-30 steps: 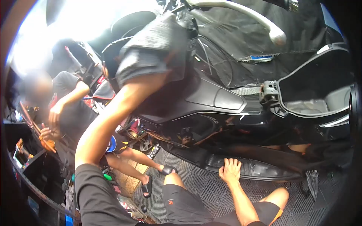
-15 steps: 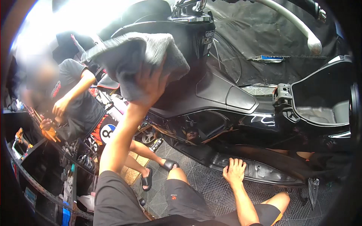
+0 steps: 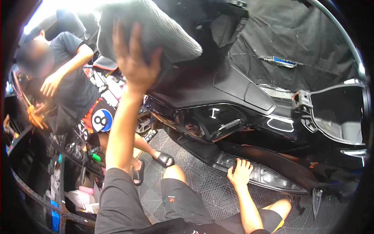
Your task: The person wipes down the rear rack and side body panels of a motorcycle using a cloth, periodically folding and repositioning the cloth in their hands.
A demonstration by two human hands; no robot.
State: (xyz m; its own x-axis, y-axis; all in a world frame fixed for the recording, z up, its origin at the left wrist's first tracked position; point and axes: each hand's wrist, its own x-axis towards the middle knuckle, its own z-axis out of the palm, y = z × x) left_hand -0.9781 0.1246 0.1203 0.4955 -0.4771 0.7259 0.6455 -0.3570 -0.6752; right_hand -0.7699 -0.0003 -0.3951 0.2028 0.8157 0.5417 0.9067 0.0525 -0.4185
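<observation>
My left hand (image 3: 136,64) is raised at the upper left, with its fingers spread over a thick grey towel (image 3: 163,33) that it holds against the dark front bodywork of a black scooter (image 3: 194,85). The towel hides the surface under it. Lower down, my right hand (image 3: 240,172) rests on the scooter's black footboard (image 3: 269,175). Its fingers lie apart over the board's inner surface, and nothing is held in them.
Another person (image 3: 70,70) stands at the left, near shelves (image 3: 58,187) crowded with bottles and tools. The scooter's open storage compartment (image 3: 339,117) is at the right. A black sheet (image 3: 280,39) hangs behind, and grey floor tiles (image 3: 187,167) lie below.
My left hand and the towel have moved up and slightly left, and the towel now lies flatter. My right hand stays on the footboard. The view has shifted a little.
</observation>
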